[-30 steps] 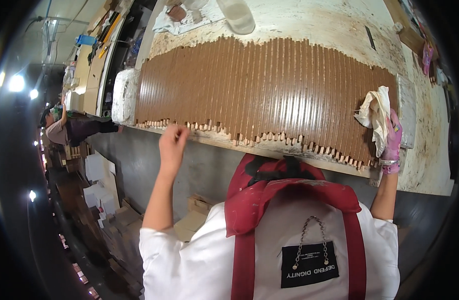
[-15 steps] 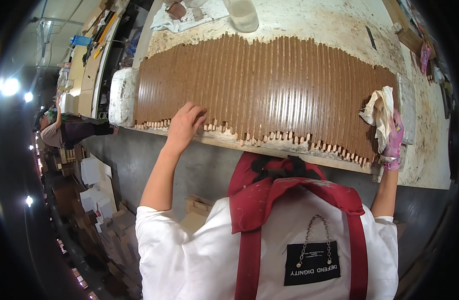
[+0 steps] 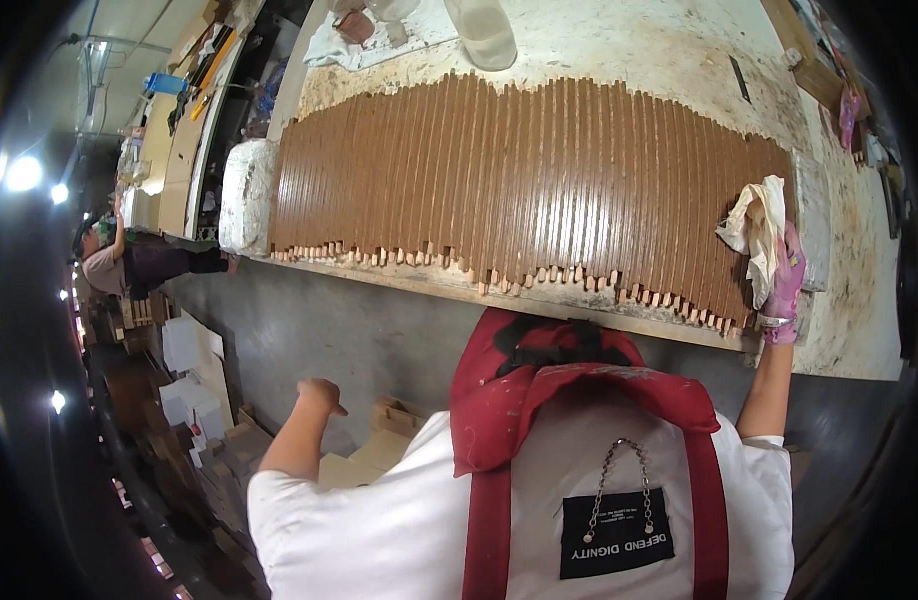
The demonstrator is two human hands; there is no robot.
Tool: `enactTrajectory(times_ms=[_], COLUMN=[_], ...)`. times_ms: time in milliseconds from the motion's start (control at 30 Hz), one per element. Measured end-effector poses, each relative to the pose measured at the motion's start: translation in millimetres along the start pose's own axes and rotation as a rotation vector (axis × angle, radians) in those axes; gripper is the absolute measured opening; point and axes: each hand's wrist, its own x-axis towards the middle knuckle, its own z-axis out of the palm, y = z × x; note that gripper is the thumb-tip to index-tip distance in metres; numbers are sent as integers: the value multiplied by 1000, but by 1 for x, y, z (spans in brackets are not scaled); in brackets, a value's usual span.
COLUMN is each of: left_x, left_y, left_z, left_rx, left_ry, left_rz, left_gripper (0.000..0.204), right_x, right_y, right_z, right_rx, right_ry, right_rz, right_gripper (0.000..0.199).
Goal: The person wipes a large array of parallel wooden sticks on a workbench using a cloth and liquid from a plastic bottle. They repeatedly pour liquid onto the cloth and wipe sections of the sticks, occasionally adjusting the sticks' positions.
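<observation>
1. My right hand [image 3: 787, 280], at the right side of the frame, has a pink glove on. Its fingers are closed on a crumpled cream cloth [image 3: 761, 228].
2. The cloth hangs over the right end of the brown strips [image 3: 519, 180] — I cannot tell how hard it presses on them.
3. The strips lie side by side in one long row across the upper middle of the frame. Their near ends make a wavy line with little pale tips [image 3: 494, 284].
4. My left hand [image 3: 322, 394] is low and left of the middle, well apart from the strips. Its thumb points to the right — I cannot tell if its fingers are curled or straight.
5. Just below and right of it in the frame is a brown cardboard box [image 3: 397, 415].
6. A white wrapped block [image 3: 249, 195] sits at the left end of the row, and a pale block [image 3: 813, 215] sits at the right end.
7. On the table [image 3: 619, 40], at the top of the frame, a see-through jar [image 3: 482, 35] stands near a white towel [image 3: 327, 50].
</observation>
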Motion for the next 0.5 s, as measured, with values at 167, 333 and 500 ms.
enactTrajectory(times_ms=[167,333,500], left_x=[-30,-15,11], left_y=[62,110,118], left_z=[-186,-303,-360], left_rx=[-403,-480,-247], left_ry=[744,1240,1380], left_rz=[142,599,855], left_gripper=[13,14,17], right_x=[7,20,21], right_y=[4,-51,-173], right_z=[-15,-20,93], right_rx=[88,-480,282], right_ry=[10,-3,-5], right_rz=[102,-375,58], right_gripper=[34,35,38])
